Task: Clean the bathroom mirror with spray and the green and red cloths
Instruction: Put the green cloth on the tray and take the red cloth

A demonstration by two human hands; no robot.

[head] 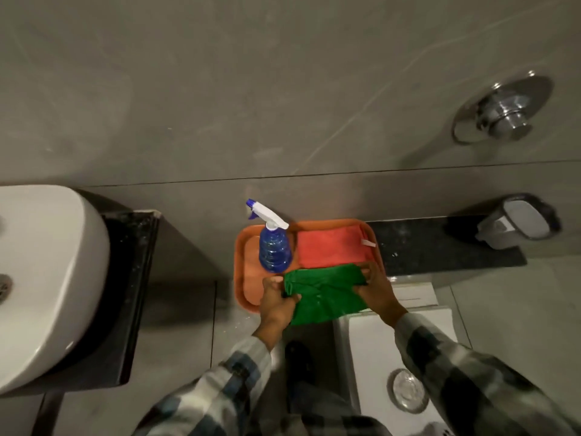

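Fingers of left hand [276, 305] and right hand [375, 291] pinch green cloth [327, 294].

There are two cloths, one green cloth [327, 294] at the tray's near edge and one red cloth [333, 248] at its far right corner, one spray bottle [273, 247], one orange tray [248, 278], one white basin [53, 278] and two hands, left hand [278, 302] and right hand [375, 291].
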